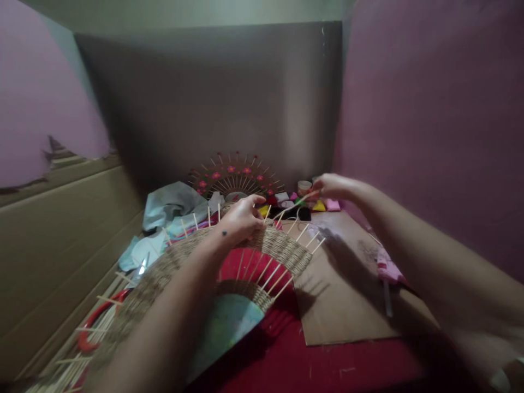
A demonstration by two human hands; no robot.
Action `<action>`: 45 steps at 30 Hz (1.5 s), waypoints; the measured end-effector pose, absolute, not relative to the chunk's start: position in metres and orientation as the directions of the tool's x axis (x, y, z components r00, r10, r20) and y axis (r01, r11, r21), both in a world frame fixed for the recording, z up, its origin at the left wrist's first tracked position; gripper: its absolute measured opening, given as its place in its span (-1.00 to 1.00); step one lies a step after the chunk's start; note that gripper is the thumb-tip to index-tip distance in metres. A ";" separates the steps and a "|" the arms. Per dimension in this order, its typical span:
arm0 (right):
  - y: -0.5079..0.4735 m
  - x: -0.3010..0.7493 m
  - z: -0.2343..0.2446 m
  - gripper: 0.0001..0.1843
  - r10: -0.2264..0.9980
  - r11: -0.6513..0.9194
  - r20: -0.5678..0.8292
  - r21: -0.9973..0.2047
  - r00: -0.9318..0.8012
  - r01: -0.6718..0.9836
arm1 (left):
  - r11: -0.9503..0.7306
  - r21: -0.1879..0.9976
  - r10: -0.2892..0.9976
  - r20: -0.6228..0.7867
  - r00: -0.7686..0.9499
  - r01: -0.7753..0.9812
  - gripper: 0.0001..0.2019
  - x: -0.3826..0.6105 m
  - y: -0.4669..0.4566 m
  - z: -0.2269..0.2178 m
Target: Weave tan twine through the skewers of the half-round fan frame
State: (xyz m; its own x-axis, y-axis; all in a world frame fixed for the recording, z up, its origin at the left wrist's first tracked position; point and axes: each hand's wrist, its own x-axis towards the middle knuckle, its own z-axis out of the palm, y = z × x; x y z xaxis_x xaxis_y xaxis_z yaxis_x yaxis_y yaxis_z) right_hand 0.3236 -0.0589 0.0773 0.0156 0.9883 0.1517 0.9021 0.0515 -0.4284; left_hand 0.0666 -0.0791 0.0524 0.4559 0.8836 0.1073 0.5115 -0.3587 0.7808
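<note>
A half-round woven fan (282, 248) of natural twine on thin wooden sticks spreads before me, its stick ends poking out past the weave. My left hand (242, 217) grips the fan's upper outer edge, fingers bent around the weave near the sticks. Farther right and raised, my right hand (331, 185) pinches a strand of twine (291, 207). That strand runs taut back to the fan's edge beside my left fingers. Under the fan's inner band lies a greenish-blue sheet (229, 319). My left forearm hides much of the fan's left half.
A flowered fan (231, 177) leans at the back wall. Coloured felt pieces (319, 206) and a small cup (304, 188) sit nearby. Cardboard (347, 295) covers part of the red surface (327, 365); a pink glue gun (387, 270) rests right. Orange-handled scissors (87, 338) and loose sticks (67, 376) lie left.
</note>
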 end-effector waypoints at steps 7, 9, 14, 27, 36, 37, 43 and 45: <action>-0.085 0.291 0.032 -0.49 0.926 0.289 0.157 -0.880 -0.343 0.378 | -0.382 0.749 0.867 0.087 0.490 0.542 -0.39 0.072 -0.082 0.042; -0.089 0.281 0.027 -0.56 0.883 0.270 0.143 -0.934 -0.447 0.236 | -0.389 0.743 0.861 0.084 0.502 0.544 -0.40 0.073 -0.082 0.040; -0.092 0.282 0.015 -0.74 0.794 0.034 0.000 -0.998 -0.608 0.044 | -0.384 0.744 0.857 0.066 0.512 0.547 -0.40 0.075 -0.081 0.041; -0.106 0.292 -0.001 -0.41 0.846 -0.194 -0.062 -0.961 -0.529 -0.197 | -0.341 0.813 0.848 0.049 0.528 0.472 -0.43 0.082 -0.083 0.050; -0.100 0.300 -0.014 -0.95 0.926 -0.258 -0.112 -0.885 -0.361 -0.388 | -0.272 0.863 0.877 0.040 0.479 0.427 -0.46 0.080 -0.089 0.063; -0.101 0.298 -0.015 -0.95 0.928 -0.282 -0.124 -0.850 -0.350 -0.445 | -0.272 0.862 0.879 0.041 0.474 0.428 -0.46 0.080 -0.089 0.064; -0.117 0.283 -0.015 -0.55 0.931 -0.271 -0.042 -0.743 -0.362 -0.612 | -0.276 0.875 0.898 0.088 0.432 0.397 -0.46 0.071 -0.085 0.076; -0.123 0.280 -0.013 -0.46 0.928 -0.228 0.005 -0.782 -0.372 -0.580 | -0.279 0.874 0.904 0.099 0.416 0.397 -0.44 0.067 -0.081 0.078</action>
